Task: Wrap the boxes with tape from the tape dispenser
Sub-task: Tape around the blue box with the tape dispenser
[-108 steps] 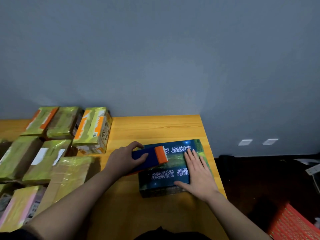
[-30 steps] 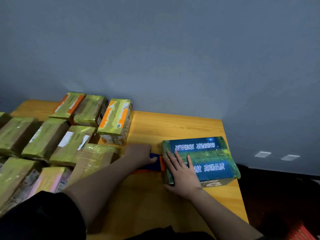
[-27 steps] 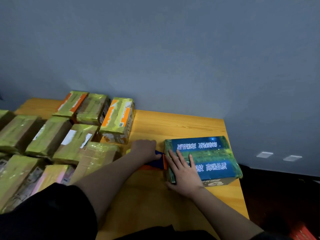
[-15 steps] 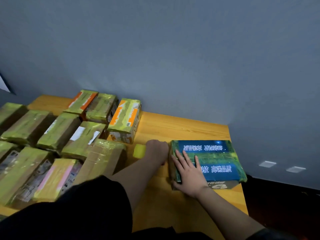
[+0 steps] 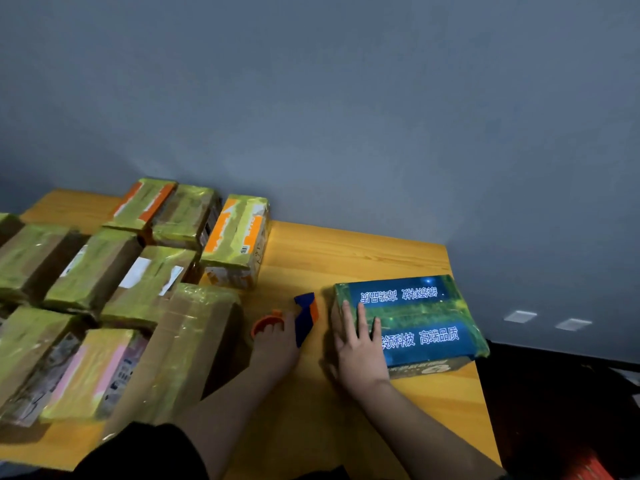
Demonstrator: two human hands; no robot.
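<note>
Trouble could come first from the tape itself: if the left hand [image 5: 277,344] pulls the tape dispenser [image 5: 304,318] away at a slant, the strip may wrinkle, fold onto itself or tear short. The dispenser, blue with an orange edge and an orange ring showing by the knuckles, sits on the tabletop [image 5: 346,258] just left of the blue box [image 5: 408,320]. The left fingers curl around it, though how firmly they hold it I cannot tell, since the hand hides most of the handle.

Slipping is the second risk. The blue box lies near the right edge of the tabletop, and only the right hand [image 5: 360,355] steadies it, fingers straight and spread flat on its near left top, gripping nothing. A hard tug from the dispenser could slide the glossy box toward that edge or spin it under the palm.

As for looks, the box is a flat rectangular carton printed blue and green with white lettering, and it already shines under greenish film across its top and sides, so the wrap seems well along. Whether a strip joins it to the dispenser right now is too hard to see. The wrapped boxes [image 5: 114,296] crowd the left side, close enough to catch a swinging elbow.
</note>
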